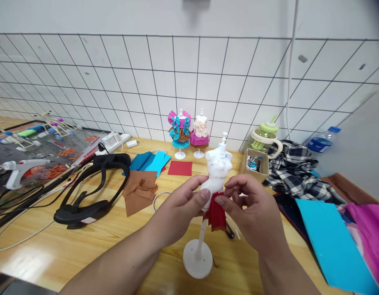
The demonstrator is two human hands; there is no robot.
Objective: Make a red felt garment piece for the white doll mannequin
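A small white dress form (219, 164) on a round-based stand (197, 259) leans slightly between my hands. My left hand (185, 205) is closed around its hip, thumb pressed on the front. A piece of pleated dark red crepe paper (217, 213) hangs at the form's lower hip. My right hand (249, 209) pinches the upper edge of this red paper between thumb and fingers, against the form. Partly hidden behind the right hand, a dark-handled tool (229, 230) and a short white stick (238, 234) lie on the table.
Two dressed mini forms (180, 131) (199, 133) stand by the wall. Red paper (180, 168), brown paper (140, 190) and a black headset strap (85, 205) lie left, beyond them a glue gun (19, 170). At right are a cardboard box (254, 166), a cup (265, 137) and blue paper (334, 241).
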